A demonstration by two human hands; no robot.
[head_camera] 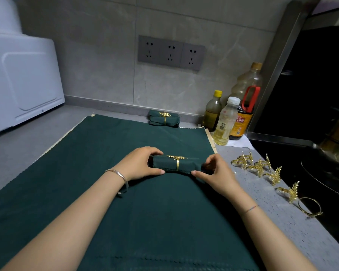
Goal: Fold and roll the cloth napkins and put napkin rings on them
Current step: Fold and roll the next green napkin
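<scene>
A rolled dark green napkin (186, 164) lies across the middle of a flat green cloth (98, 153), with a gold leaf napkin ring (177, 160) round its middle. My left hand (140, 163) grips the roll's left end between thumb and curled fingers. My right hand (216, 172) pinches the right end. Two more rolled napkins (163, 118), held by one gold leaf ring, sit near the wall at the back. Several loose gold leaf rings (262, 167) lie on the grey counter to the right.
Three bottles (223, 122) of oil and sauce stand at the back right by a black stove (311, 153) with a pan. A white appliance (22, 81) fills the back left. A row of wall sockets (170, 52) is above the counter.
</scene>
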